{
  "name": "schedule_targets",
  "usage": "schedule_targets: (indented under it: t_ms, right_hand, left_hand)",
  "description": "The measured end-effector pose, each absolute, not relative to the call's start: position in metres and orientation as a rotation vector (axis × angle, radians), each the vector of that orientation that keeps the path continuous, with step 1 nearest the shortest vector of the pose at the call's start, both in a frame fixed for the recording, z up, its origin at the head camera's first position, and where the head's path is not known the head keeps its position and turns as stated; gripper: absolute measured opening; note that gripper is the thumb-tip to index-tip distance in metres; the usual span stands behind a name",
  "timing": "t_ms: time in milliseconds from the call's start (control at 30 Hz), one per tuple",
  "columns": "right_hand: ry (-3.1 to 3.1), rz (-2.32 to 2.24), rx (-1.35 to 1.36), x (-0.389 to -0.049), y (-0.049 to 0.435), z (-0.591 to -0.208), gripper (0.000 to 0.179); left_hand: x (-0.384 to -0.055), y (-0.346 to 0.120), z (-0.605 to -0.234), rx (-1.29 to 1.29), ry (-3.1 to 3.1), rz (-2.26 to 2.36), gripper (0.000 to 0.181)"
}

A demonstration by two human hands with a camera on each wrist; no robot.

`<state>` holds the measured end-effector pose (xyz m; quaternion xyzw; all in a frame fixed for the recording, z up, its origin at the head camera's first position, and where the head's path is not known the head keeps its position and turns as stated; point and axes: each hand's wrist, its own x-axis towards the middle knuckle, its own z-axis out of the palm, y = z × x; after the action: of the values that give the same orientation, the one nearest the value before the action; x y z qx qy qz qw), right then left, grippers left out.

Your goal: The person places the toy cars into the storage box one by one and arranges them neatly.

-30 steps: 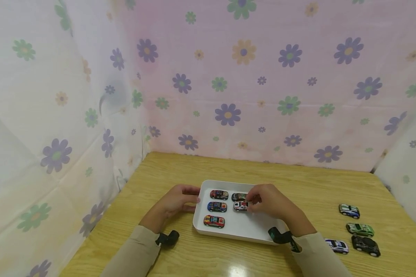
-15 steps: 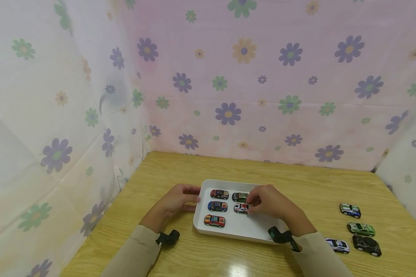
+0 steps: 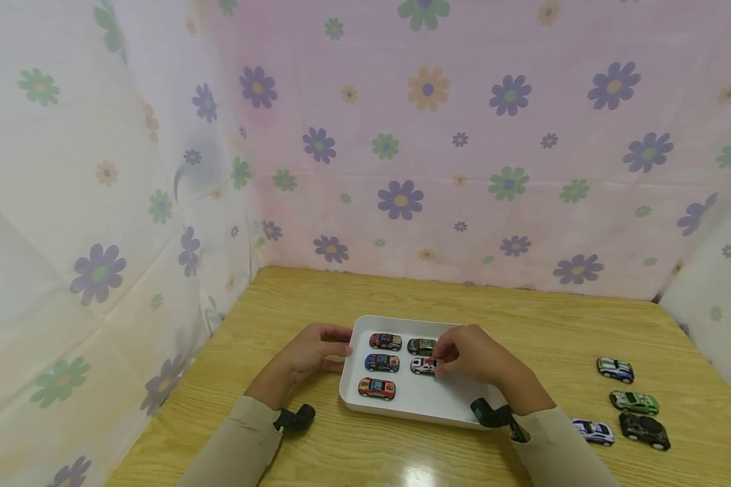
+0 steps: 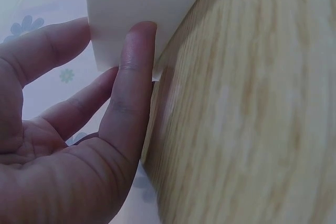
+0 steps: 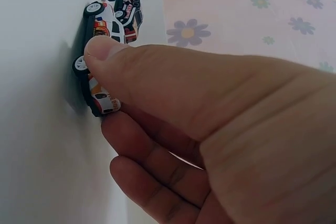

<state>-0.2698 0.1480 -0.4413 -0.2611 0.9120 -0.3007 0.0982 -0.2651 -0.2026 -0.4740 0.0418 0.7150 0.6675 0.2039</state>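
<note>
Yellow wood-grain desk [image 3: 341,453]. Left hand [image 3: 304,352]: fingers loosely extended and parted, grasping nothing. Thumb lies nearly straight against the outer wall of a shallow white rectangular tray [image 3: 420,404]; index fingertip touches the same end.

In the tray, left column, far to near: red-and-black toy car [image 3: 386,341], blue toy car [image 3: 382,363], red-and-yellow toy car [image 3: 377,388]. Next column: dark green toy car [image 3: 421,347], then just nearer, a white-and-red toy car [image 3: 423,366]. Cannot tell if all its wheels meet the tray floor.

Right hand [image 3: 478,355]: fingers closed to the width of the white-and-red car, pinching it. Thumb on its side; opposing fingertip hidden.

Right on the desk: white-and-purple toy car [image 3: 594,431], white-green-blue toy car [image 3: 615,369], green toy car [image 3: 634,402], black toy car [image 3: 644,431].
</note>
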Motion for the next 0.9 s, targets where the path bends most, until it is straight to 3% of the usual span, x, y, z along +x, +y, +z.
schedule_targets:
  t_ms: [900]
  right_hand:
    - [2.712, -0.873, -0.778, -0.2668, 0.1452, -0.4377, 0.012]
  left_hand:
    - [-0.2655, -0.2028, -0.4736, 0.118, 1.986, 1.857, 0.049]
